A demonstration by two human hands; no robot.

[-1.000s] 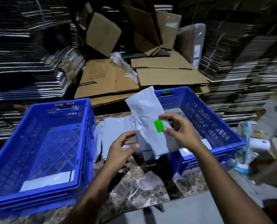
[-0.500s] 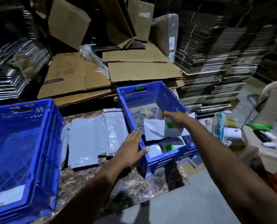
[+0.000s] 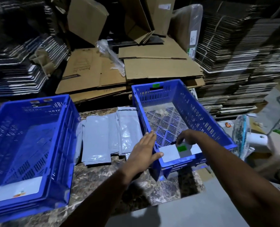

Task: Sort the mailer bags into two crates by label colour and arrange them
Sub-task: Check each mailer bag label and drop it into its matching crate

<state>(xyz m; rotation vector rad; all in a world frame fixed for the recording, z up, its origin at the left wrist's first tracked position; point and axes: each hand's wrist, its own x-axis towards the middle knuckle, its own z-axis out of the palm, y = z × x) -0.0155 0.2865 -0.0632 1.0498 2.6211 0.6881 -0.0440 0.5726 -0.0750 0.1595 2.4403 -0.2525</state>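
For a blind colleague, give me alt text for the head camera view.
A right hand lowers a green-labelled mailer bag into the right blue crate while the open left hand rests on its rim. Grey mailers lie between two crates.

Flattened cardboard (image 3: 160,68) lies piled behind the marble table (image 3: 93,181), with a crumpled plastic wrap (image 3: 110,58) on top. Folded boxes (image 3: 87,18) lean upright further back. Bundled sheet stacks (image 3: 244,63) rise on both sides. At the right, a small fan (image 3: 241,136) stands beside the table, on a grey floor (image 3: 177,215).
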